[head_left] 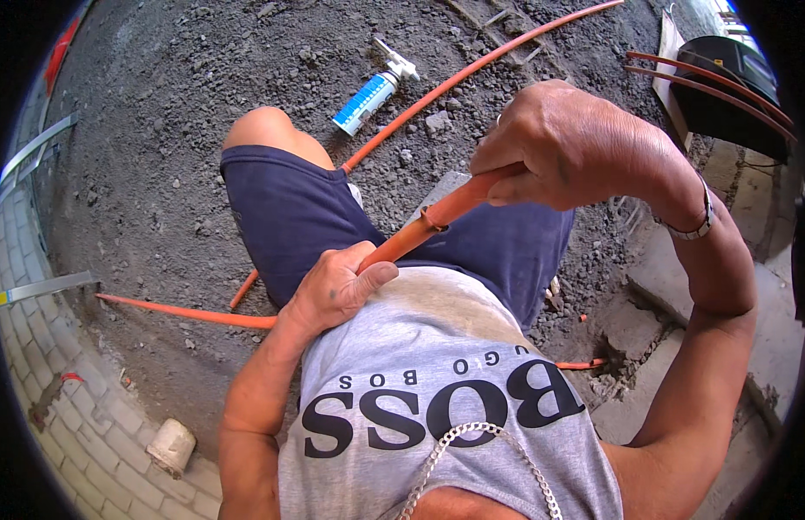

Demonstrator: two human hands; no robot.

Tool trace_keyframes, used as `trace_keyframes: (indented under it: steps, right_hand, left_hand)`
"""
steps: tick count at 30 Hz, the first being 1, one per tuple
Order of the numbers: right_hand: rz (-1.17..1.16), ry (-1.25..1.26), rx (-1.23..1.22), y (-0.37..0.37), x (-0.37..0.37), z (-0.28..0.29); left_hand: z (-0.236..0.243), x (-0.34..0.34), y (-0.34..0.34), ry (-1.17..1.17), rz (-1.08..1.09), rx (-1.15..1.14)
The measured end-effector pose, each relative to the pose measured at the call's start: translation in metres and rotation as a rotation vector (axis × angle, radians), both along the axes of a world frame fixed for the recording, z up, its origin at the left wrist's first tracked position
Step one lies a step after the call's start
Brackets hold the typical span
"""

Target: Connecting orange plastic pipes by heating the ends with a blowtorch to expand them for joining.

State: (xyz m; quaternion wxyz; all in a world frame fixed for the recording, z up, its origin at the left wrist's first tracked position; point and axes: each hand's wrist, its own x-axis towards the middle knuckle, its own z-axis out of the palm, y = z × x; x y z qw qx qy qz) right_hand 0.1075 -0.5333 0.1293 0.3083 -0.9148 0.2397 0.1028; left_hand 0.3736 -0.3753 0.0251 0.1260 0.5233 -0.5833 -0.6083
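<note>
An orange plastic pipe point(402, 241) runs diagonally across my lap, with a split or jointed spot near its middle where a darker curved edge shows. My left hand point(342, 286) is closed round its lower part, thumb along the top. My right hand point(550, 147) grips the upper part, fingers curled over it. Another orange pipe point(472, 68) lies on the gravel past my left knee, and a further length point(185, 310) stretches out to the left. A blue-and-white can point(365, 102) with a white applicator on top lies on the gravel ahead of me.
Gravel surrounds my legs. At left are block masonry point(64, 425), metal straightedges point(42, 289) and a dirty white bucket point(170, 446). At right, a black container point(723, 95) has orange pipes across it, beside concrete slabs point(662, 269). A short pipe piece point(580, 364) lies near my right side.
</note>
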Motion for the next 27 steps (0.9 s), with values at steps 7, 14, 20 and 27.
trace_keyframes:
  steps: [7,14,20,27]
  right_hand:
    - [0.02,-0.026,0.072,-0.002,-0.001,-0.002]
    - [-0.047,0.124,0.149,-0.002,0.002,0.005]
    - [0.003,0.102,0.186,-0.007,0.003,-0.001]
    - [0.067,0.099,0.238,-0.016,0.003,-0.011]
  left_hand:
    - [0.003,-0.001,-0.001,-0.016,-0.01,-0.001]
    - [0.005,-0.003,-0.003,-0.026,0.01,0.088]
    - [0.005,-0.003,-0.005,0.006,-0.01,0.112]
    - [0.001,-0.002,-0.007,0.007,-0.023,0.094]
